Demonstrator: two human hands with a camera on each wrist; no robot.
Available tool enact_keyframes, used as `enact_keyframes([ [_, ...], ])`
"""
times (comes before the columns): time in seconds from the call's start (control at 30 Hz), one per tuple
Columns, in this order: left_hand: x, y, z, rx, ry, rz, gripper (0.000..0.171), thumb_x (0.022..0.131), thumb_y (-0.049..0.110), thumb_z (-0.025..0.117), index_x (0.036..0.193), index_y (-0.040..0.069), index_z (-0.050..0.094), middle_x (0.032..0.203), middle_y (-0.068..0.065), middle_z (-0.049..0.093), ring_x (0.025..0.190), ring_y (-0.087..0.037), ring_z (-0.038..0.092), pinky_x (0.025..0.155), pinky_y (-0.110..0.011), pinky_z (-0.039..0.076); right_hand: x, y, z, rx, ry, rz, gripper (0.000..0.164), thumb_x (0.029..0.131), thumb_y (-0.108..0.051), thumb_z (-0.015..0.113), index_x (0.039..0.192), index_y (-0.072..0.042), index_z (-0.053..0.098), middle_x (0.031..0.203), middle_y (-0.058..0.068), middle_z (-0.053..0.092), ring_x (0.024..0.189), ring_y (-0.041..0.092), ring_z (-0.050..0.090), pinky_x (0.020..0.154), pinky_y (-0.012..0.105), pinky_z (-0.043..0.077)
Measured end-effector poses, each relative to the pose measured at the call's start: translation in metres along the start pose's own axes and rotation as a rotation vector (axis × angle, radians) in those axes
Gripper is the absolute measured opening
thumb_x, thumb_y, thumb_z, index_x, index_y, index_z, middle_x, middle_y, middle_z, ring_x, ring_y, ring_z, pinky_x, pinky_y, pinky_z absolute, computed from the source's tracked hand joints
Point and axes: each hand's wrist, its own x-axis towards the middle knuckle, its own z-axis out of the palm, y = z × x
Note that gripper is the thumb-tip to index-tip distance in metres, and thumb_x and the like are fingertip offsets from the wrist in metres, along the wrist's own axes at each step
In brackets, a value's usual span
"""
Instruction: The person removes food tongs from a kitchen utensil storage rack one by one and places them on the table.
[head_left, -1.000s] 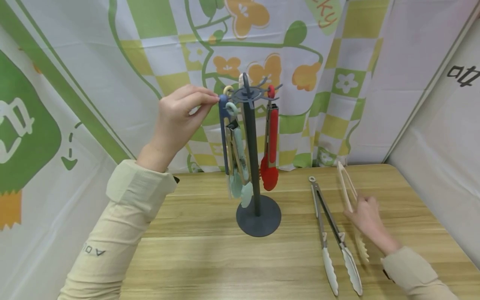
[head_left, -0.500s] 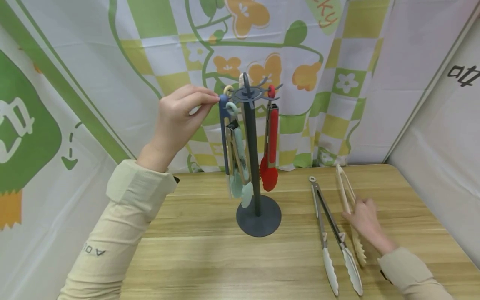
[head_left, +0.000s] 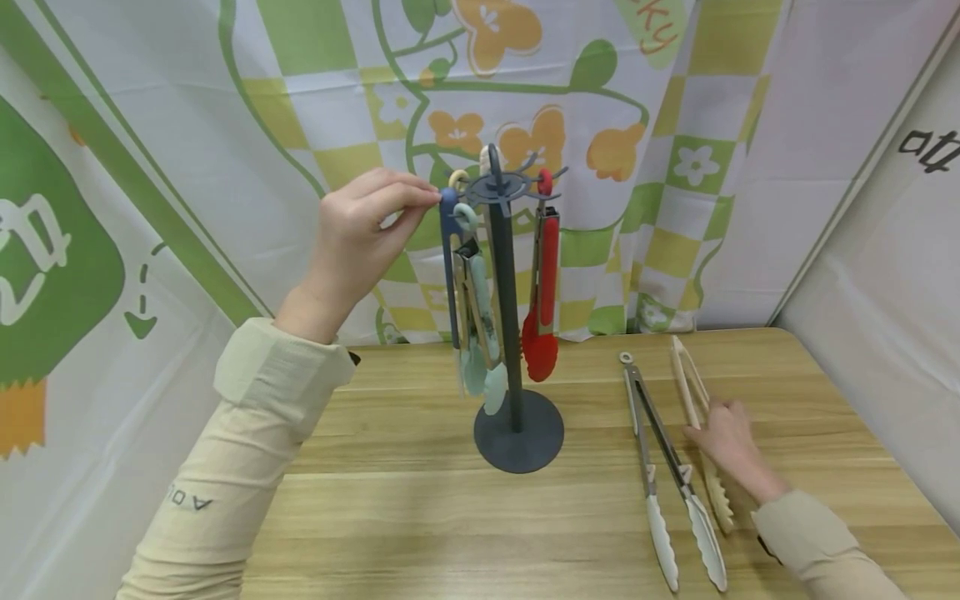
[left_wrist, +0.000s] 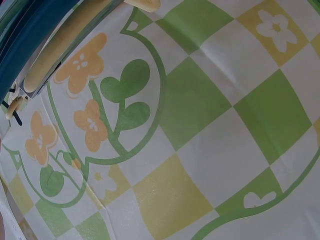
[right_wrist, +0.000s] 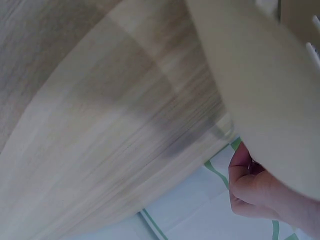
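In the head view my left hand (head_left: 371,218) pinches the top end of the blue tongs (head_left: 452,250) at the left side of a dark rotary rack (head_left: 517,437). Mint tongs (head_left: 480,333) hang in front of them, with a yellow loop (head_left: 457,177) just behind. Red tongs (head_left: 547,267) hang from the rack's right side. At the right of the table my right hand (head_left: 731,437) grips cream tongs (head_left: 685,375) around the middle. Blue tongs (left_wrist: 30,40) and yellow-handled tongs (left_wrist: 70,45) cross the left wrist view's corner. A blurred pale shape covers much of the right wrist view, beside the curled right hand (right_wrist: 262,192).
Long steel tongs with white tips (head_left: 667,450) lie spread on the wooden table (head_left: 390,517), between the rack and my right hand. A patterned curtain (head_left: 615,100) hangs behind the table's back edge. Some rack hooks (head_left: 557,172) carry nothing.
My right hand and the cream tongs have slid slightly toward me along the table. The left hand stays at the blue tongs' top, and the hanging tongs keep their places.
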Motion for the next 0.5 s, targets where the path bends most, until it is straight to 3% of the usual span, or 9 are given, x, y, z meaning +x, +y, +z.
enact_keyframes([
  [0.5, 0.0001, -0.0002, 0.0008, -0.005, 0.002, -0.002, 0.008, 0.082, -0.005, 0.062, 0.079, -0.003, 0.07, 0.082, -0.013, 0.068, 0.076, -0.025, 0.063, 0.07, -0.028, 0.052, 0.0059, 0.0019, 0.005, -0.001, -0.041, 0.01, 0.048, 0.076, -0.012, 0.066, 0.095, 0.026, 0.045, 0.093, 0.042, 0.042, 0.089, 0.051, 0.041, 0.075, 0.057, 0.042],
])
